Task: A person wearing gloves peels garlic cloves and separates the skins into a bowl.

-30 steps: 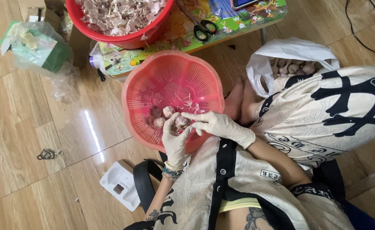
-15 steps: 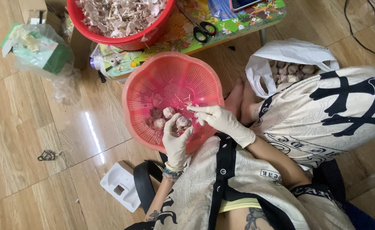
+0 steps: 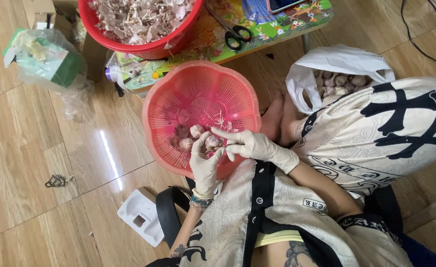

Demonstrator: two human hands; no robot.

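— So, where is the small whitish garlic bulb (image 3: 213, 142)?
— At centre frame, over the pink round plastic colander (image 3: 168, 109). The gloved left hand (image 3: 204, 165) closes its grip around it; the gloved right hand (image 3: 255, 147) pinches its top.

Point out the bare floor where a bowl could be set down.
Free: the wood floor left of the pink basket, between the plastic bag and white tray. Crowded: the low table, holding the red basin and scissors.

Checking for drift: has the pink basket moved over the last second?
No. The pink basket sits in the same spot beside the red tub and white bag; only the gloved hands shift slightly.
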